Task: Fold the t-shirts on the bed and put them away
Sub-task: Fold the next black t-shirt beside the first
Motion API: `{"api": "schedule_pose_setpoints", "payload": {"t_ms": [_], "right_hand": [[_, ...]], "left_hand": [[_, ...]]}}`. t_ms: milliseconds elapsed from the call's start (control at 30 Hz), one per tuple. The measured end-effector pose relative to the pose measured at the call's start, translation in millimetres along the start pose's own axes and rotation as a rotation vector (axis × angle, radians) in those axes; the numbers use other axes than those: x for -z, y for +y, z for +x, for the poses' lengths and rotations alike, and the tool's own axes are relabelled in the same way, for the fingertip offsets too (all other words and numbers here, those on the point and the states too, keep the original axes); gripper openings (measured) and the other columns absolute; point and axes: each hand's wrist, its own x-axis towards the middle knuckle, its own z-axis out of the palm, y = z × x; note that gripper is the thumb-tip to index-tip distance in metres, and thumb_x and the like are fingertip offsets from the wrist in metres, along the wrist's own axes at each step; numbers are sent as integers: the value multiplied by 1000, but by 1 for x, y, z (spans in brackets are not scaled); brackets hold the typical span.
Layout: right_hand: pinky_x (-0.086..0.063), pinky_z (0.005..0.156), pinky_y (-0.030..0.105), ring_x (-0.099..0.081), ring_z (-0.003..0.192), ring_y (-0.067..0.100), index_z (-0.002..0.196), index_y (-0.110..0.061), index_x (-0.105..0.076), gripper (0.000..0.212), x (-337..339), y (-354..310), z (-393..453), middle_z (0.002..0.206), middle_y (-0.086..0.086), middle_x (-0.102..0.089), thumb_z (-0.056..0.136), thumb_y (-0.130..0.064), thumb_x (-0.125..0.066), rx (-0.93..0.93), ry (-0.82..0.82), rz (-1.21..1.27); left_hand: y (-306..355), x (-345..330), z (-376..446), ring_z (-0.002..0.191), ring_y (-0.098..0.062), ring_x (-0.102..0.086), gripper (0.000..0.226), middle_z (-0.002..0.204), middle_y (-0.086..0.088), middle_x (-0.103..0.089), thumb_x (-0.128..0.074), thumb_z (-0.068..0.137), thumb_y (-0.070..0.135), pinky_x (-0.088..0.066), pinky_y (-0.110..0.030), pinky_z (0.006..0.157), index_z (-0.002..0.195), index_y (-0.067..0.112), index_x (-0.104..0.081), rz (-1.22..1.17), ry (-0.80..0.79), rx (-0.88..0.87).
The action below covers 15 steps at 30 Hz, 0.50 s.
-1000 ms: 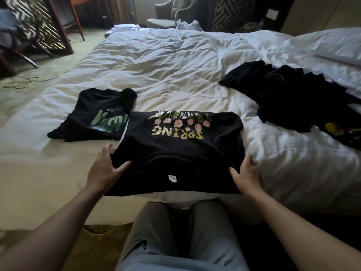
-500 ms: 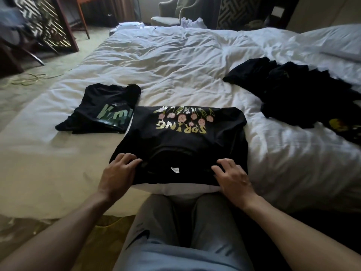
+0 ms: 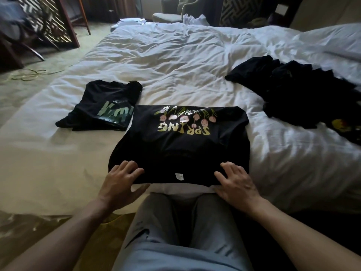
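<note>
Folded black SPRING t-shirt (image 3: 181, 145) lies flat at the bed's (image 3: 175, 65) near edge. Left hand (image 3: 122, 181) and right hand (image 3: 237, 182) rest on its near corners, fingers spread, gripping nothing. Folded green-print t-shirt (image 3: 103, 108) touches its far-left corner. Unfolded black pile (image 3: 304, 90) lies well right of it.
</note>
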Motion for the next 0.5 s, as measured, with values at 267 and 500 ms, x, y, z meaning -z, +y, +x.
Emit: {"api": "schedule_pose_setpoints", "payload": {"t_ms": [267, 500], "right_hand": [[-49, 67, 41, -61, 83, 31, 95, -15, -67, 31, 20, 20, 59, 92, 7, -61, 90, -37, -46, -203, 143, 124], [-11, 120, 42, -8, 150, 27, 157, -22, -14, 66, 5, 47, 116, 163, 13, -10, 101, -52, -32, -541, -293, 243]], "left_hand": [[-1, 22, 69, 94, -24, -57, 42, 101, -1, -61, -41, 92, 49, -51, -38, 74, 104, 20, -69, -119, 112, 207], [2, -12, 144, 151, -27, -16, 68, 161, -8, -26, -27, 95, 59, -24, -43, 117, 153, 24, -33, -119, -171, 318]]}}
